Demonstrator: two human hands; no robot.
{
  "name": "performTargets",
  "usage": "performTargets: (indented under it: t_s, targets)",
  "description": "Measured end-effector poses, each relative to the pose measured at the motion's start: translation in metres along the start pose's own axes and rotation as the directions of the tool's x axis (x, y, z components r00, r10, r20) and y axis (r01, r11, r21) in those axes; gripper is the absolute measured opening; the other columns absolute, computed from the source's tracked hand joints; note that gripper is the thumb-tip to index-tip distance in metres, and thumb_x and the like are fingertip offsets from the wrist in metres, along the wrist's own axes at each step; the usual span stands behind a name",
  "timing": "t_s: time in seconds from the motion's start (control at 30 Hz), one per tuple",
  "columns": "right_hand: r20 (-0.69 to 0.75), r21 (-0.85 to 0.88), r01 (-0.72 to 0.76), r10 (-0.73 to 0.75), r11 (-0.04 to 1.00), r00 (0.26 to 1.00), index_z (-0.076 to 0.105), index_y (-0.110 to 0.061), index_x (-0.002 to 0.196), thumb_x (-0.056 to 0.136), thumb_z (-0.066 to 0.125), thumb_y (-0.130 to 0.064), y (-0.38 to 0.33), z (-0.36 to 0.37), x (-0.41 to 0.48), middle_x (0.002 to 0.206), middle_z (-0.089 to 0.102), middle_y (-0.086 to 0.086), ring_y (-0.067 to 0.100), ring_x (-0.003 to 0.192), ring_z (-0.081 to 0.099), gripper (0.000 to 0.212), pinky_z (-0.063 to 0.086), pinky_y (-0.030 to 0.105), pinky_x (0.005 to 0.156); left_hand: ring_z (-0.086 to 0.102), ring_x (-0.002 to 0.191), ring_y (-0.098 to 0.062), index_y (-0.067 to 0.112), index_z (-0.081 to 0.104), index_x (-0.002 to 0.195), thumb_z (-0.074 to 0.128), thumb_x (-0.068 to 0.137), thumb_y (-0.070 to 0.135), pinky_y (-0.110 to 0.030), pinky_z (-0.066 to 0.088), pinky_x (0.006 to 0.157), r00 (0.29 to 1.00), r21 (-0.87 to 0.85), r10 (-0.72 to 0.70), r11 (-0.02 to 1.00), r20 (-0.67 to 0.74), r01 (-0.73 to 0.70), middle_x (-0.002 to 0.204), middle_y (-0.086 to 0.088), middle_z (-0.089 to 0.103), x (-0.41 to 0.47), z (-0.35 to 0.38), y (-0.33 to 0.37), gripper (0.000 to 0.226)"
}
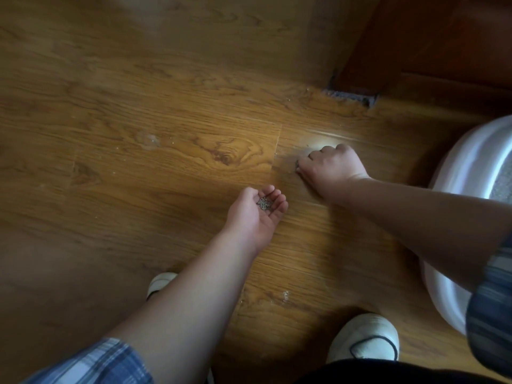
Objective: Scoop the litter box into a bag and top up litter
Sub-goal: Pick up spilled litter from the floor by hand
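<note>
The wooden floor fills the view, and the litter box stands just right of the right grip, grey litter showing inside it. That grip is curled down on the floor, apparently pinching stray grains. The left grip, just below-left of it, is cupped palm-up, cradling litter granules. This looks like spill clean-up. No bag or scoop is in view, so I cannot judge the scooping or the topping-up.
</note>
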State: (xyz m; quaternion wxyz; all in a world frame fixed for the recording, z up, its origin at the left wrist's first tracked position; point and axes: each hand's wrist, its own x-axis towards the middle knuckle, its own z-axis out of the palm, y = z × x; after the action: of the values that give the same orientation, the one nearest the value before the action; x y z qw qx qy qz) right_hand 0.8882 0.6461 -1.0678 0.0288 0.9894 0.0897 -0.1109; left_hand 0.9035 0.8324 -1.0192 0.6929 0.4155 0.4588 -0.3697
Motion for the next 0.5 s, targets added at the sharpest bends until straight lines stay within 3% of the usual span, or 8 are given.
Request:
performTargets:
  t_s: [0.17,0.3,0.37,0.5]
  targets:
    - [0.079,0.01,0.009,-0.009,1.0,0.997,0.057,-0.019,0.095,0.1,0.045,-0.026,0.007,-0.002,0.006,0.083,0.067,0.001,0.027,0.073,0.065,0.015,0.041,0.031,0.059,0.064,0.073,-0.023,0.002,0.061,0.086,0.035,0.098,0.013,-0.031,0.059,0.065,1.0,-0.002,-0.005,1.0,0.018,0.005,0.079,-0.013,0.063,-0.001,0.004,0.0,0.03]
    - [0.114,0.091,-0.055,0.044,0.994,0.993,0.05,-0.02,0.091,0.103,0.035,-0.032,0.008,-0.015,0.008,0.084,0.067,0.001,0.025,0.066,0.056,0.023,0.04,0.031,0.056,0.067,0.076,-0.026,0.0,0.062,0.088,0.034,0.098,0.014,-0.032,0.061,0.067,0.999,0.001,-0.006,1.0,0.038,0.006,0.08,-0.015,0.066,0.001,0.009,-0.003,0.032]
    - [0.06,0.166,-0.065,0.056,0.984,0.997,0.055,-0.02,0.094,0.102,0.034,-0.038,0.002,-0.028,0.0,0.079,0.067,0.002,0.027,0.062,0.056,0.029,0.04,0.03,0.054,0.067,0.078,-0.027,0.0,0.062,0.088,0.034,0.097,0.014,-0.035,0.059,0.07,0.999,0.013,-0.005,1.0,0.037,0.005,0.083,-0.016,0.066,0.002,0.012,-0.006,0.033]
    - [-0.122,0.284,0.011,0.025,0.959,0.992,0.061,-0.018,0.083,0.096,0.049,-0.035,-0.037,-0.053,-0.033,0.062,0.064,0.002,0.028,0.048,0.061,0.024,0.035,0.025,0.045,0.065,0.077,-0.023,0.006,0.061,0.082,0.036,0.099,0.017,-0.033,0.053,0.075,0.997,-0.068,-0.041,0.997,0.064,0.045,0.075,-0.012,0.068,0.008,0.019,-0.016,0.032]
